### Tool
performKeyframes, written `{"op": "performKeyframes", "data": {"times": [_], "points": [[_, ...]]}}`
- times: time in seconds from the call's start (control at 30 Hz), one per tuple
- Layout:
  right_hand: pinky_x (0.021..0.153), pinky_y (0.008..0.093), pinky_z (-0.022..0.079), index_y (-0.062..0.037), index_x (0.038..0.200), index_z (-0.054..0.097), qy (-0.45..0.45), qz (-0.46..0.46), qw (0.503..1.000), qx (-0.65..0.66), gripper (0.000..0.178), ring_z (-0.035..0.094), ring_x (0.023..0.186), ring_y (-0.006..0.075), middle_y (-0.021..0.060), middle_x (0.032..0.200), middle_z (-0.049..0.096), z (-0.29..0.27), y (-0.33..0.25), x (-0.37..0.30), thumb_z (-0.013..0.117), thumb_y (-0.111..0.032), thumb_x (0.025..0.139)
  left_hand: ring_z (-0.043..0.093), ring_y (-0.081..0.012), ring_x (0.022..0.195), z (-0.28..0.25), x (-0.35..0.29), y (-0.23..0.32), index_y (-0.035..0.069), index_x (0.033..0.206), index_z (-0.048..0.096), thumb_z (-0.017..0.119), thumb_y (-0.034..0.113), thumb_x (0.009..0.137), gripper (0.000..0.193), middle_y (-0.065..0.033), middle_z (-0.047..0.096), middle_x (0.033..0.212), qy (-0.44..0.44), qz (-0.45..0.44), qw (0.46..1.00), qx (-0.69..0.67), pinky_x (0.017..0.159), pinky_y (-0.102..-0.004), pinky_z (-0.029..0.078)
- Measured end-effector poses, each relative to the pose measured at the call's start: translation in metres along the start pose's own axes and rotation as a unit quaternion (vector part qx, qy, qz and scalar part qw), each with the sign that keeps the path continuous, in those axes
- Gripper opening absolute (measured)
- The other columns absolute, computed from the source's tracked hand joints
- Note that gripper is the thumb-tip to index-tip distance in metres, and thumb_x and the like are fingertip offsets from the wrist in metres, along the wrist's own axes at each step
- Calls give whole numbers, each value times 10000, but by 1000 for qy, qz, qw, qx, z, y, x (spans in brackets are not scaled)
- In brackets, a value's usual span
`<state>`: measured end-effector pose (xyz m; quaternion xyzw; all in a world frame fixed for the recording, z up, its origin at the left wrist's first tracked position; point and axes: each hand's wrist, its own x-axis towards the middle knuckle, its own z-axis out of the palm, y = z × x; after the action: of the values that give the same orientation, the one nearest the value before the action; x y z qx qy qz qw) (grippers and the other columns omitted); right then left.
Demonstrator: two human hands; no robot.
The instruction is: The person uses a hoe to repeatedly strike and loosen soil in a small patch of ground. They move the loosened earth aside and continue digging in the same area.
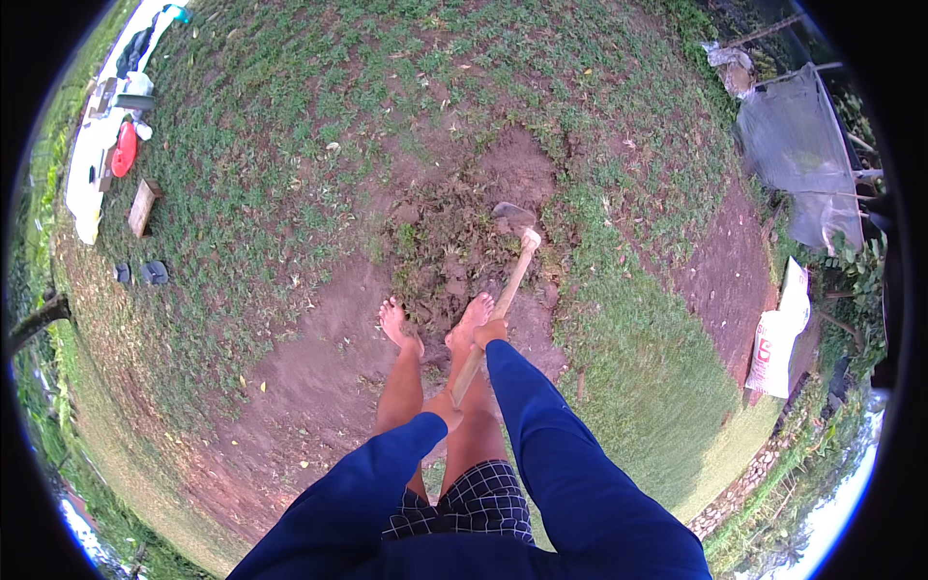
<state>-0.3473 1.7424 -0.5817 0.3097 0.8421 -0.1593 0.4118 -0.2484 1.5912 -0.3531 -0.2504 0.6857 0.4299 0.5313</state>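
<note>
A hoe with a pale wooden handle (515, 276) slants from near my lap up to the right. Its metal blade (513, 210) rests at the far right side of a patch of dug-up soil and uprooted weeds (445, 242). My left hand (446, 407) is closed round the lower end of the handle. Farther up the shaft, my right hand (490, 333) grips it, in front of my right shin. How deep the blade sits in the soil I cannot tell.
My bare feet (398, 327) stand at the near edge of the loosened soil. Grass surrounds it. At far left lie a wooden block (144, 207), sandals (155, 273) and a red object (125, 149) by a white sheet. On the right are a white sack (773, 348) and a grey mesh screen (795, 135).
</note>
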Motion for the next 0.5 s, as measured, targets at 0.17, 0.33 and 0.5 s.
{"op": "performKeyframes", "data": {"times": [0.17,0.33,0.5], "points": [[579,468,589,182,1099,386,-219,77,960,156,527,676,671,370,263,848,621,62,33,-113,666,-77,736,641,-424,950,-3,-82,-87,-2,1058,576,629,195,751,369,-262,661,974,-7,-52,997,64,846,-470,511],[458,430,554,140,905,526,-254,240,798,491,258,625,529,336,201,734,603,97,61,-180,616,-32,736,638,-449,865,-17,-195,-133,-24,992,557,619,201,751,336,-289,644,877,-26,-102,983,153,763,-504,510],[410,410,517,93,925,500,-176,158,904,355,273,615,571,289,172,736,592,78,63,-210,635,-49,735,635,-434,910,6,-244,-155,3,1058,573,665,201,747,380,-275,654,930,19,-70,993,92,802,-478,514]]}}
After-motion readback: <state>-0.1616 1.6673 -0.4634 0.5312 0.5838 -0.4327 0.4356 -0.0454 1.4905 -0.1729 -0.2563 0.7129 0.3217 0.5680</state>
